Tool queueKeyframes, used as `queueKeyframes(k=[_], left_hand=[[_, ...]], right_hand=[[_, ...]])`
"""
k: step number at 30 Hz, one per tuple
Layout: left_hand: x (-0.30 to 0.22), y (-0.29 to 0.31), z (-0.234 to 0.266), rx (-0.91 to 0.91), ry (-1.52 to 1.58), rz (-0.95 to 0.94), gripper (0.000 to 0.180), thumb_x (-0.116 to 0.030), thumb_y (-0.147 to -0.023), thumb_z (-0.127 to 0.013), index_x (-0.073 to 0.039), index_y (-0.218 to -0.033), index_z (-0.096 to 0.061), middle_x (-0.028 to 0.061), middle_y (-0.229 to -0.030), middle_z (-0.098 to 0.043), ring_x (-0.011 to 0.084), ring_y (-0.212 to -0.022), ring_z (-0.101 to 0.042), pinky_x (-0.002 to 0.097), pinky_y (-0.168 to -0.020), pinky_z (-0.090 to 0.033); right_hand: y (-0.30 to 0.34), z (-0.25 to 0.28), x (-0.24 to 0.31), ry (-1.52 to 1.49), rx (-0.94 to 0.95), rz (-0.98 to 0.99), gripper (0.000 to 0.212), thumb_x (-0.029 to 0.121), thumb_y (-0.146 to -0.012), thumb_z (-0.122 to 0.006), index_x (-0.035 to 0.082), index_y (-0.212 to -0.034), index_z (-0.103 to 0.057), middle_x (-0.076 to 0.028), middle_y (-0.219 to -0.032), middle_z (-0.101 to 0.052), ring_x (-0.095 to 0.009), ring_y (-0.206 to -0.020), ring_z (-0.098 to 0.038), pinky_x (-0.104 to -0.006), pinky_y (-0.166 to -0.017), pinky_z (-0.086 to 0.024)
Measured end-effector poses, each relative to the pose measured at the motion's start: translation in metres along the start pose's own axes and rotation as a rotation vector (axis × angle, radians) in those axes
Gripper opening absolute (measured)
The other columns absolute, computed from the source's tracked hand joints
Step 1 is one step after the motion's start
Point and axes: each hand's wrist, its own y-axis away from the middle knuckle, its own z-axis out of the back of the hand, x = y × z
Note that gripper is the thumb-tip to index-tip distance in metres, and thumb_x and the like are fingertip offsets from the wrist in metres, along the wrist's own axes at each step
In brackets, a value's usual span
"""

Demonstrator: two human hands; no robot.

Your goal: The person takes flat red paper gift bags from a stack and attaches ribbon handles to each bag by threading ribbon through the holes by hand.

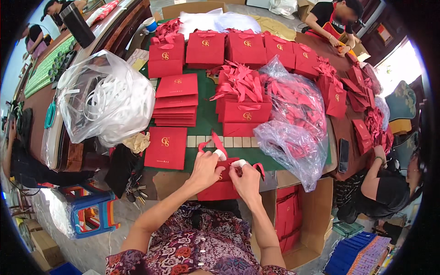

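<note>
At the near edge of the table, a small red gift bag with gold print is held between my two hands. My left hand grips its upper left edge, and a red ribbon loops up past the fingers. With fingers pinched, my right hand has the bag's upper right edge; a ribbon end sticks out beside it. White coverings show on fingers of both hands. Just left of the hands lies a flat red bag, with a stack of flat red bags beyond it.
Ribboned red bags stand ahead, beside clear plastic full of red ribbon. A clear bag of white strips sits left. An open carton holds red bags at lower right. Co-workers work around the tables; a phone lies right.
</note>
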Motion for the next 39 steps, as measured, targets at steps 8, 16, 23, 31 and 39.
queueKeyframes(k=[8, 16, 23, 31, 39], left_hand=[[-0.027, 0.009, -0.001, -0.157, -0.107, -0.038, 0.022, -0.008, -0.076, -0.072, -0.007, -0.097, -0.068, 0.0107, -0.08, -0.061, 0.0299, -0.083, -0.056, 0.041, -0.079, -0.041], [-0.025, 0.011, -0.003, -0.141, -0.044, -0.02, 0.021, -0.007, -0.077, -0.068, -0.008, -0.098, -0.067, 0.0097, -0.08, -0.061, 0.0295, -0.082, -0.055, 0.0409, -0.079, -0.04], [-0.004, 0.014, -0.011, -0.053, 0.114, 0.017, 0.026, -0.017, -0.076, -0.074, -0.009, -0.099, -0.066, 0.0074, -0.084, -0.066, 0.0272, -0.084, -0.056, 0.0393, -0.082, -0.039], [-0.01, 0.016, -0.009, -0.059, 0.11, 0.021, 0.025, -0.024, -0.073, -0.081, -0.011, -0.091, -0.069, 0.0022, -0.082, -0.066, 0.0224, -0.082, -0.055, 0.0362, -0.081, -0.037], [-0.017, 0.027, -0.008, -0.193, -0.06, -0.254, 0.019, -0.015, -0.071, -0.078, -0.011, -0.088, -0.069, 0.0003, -0.081, -0.066, 0.0207, -0.082, -0.055, 0.0383, -0.082, -0.037]], right_hand=[[-0.004, 0.007, 0.004, 0.036, 0.096, -0.074, 0.012, 0.008, -0.081, -0.069, -0.002, -0.089, -0.068, -0.016, -0.074, -0.07, -0.024, -0.066, -0.07, -0.0334, -0.063, -0.054], [0.003, 0.004, 0.018, -0.041, 0.003, -0.169, 0.015, 0.014, -0.084, -0.072, 0.0, -0.087, -0.068, -0.017, -0.078, -0.07, -0.031, -0.073, -0.071, -0.0375, -0.064, -0.055], [0.009, 0.008, 0.016, -0.077, 0.053, -0.153, 0.015, 0.014, -0.087, -0.071, 0.001, -0.091, -0.068, -0.016, -0.086, -0.07, -0.031, -0.077, -0.07, -0.0368, -0.066, -0.054], [-0.02, 0.039, 0.005, -0.051, 0.198, 0.051, 0.018, 0.017, -0.091, -0.062, 0.001, -0.093, -0.071, -0.016, -0.089, -0.063, -0.033, -0.081, -0.063, -0.0422, -0.073, -0.048], [-0.041, 0.038, -0.019, -0.031, 0.632, 0.116, 0.016, 0.018, -0.089, -0.067, 0.007, -0.098, -0.075, -0.009, -0.084, -0.059, -0.022, -0.077, -0.06, -0.0345, -0.068, -0.046]])
